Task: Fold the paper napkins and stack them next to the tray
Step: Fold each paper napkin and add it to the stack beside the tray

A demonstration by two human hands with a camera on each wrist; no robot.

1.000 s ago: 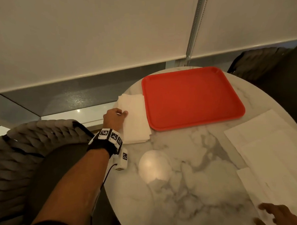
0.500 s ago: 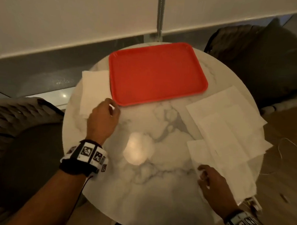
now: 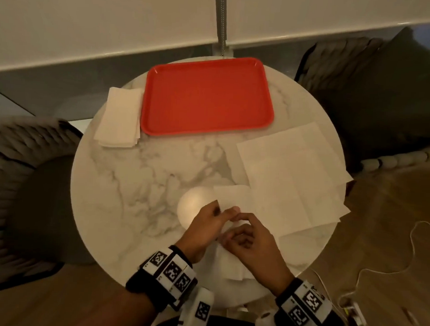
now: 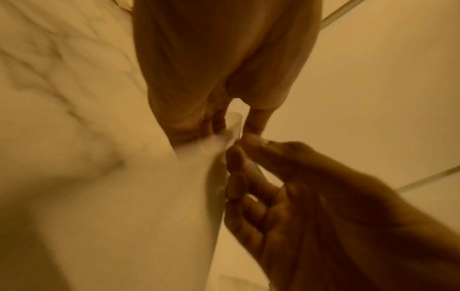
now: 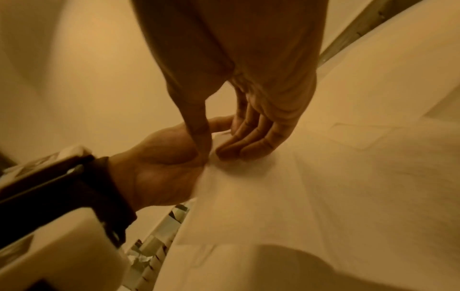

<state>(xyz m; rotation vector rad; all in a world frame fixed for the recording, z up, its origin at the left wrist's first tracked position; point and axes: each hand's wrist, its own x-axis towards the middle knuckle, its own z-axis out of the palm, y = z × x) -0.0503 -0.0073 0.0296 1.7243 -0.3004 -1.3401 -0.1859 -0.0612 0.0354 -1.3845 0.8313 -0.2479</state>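
Note:
A red tray (image 3: pixel 207 98) lies at the far side of the round marble table (image 3: pixel 139 174). A stack of folded white napkins (image 3: pixel 119 119) sits just left of it. Several unfolded napkins (image 3: pixel 289 176) overlap on the right side. At the near edge one napkin (image 3: pixel 234 195) lies partly lifted, and both hands hold it. My left hand (image 3: pixel 219 212) pinches its edge between thumb and fingers, which the left wrist view shows with the napkin (image 4: pixel 231 126). My right hand (image 3: pixel 233 227) pinches the same napkin (image 5: pixel 248 187) right beside it, fingertips (image 5: pixel 224 151) curled onto the paper.
A woven grey chair (image 3: pixel 19 169) stands at the left and a dark cushioned chair (image 3: pixel 384 101) at the right. Thin cables (image 3: pixel 367 268) trail on the wooden floor at the right. A lamp's bright reflection (image 3: pixel 195 201) shows on the marble near my hands.
My left hand left the folded stack beside the tray and came to the near edge. My right hand drew one napkin off the right pile, and both now pinch it.

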